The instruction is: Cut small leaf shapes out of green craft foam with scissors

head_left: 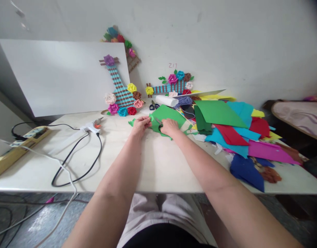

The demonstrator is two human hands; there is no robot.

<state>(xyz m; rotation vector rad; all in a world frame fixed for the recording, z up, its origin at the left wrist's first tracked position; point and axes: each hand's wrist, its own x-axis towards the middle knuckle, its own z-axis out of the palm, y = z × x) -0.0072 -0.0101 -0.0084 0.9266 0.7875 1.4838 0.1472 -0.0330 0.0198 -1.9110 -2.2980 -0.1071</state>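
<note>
Between the fingers of my left hand [142, 124] is a small green paper piece [151, 118]. My right hand [170, 126] is closed round the handles of a pair of scissors [159, 121], whose blades point left toward that piece. Under and behind both hands lies a larger green sheet [165, 112]. Small green cut pieces [131, 122] rest on the table just left of my left hand. A second pair of scissors [154, 105] with dark handles lies behind the hands.
A glue gun [91, 127] with its looping cable and a yellow power strip [21, 150] are on the left. Coloured sheets and scraps [233, 137] pile up on the right. Flower-decorated guitar shapes [121, 93] lean at the back, beside a white board [65, 75].
</note>
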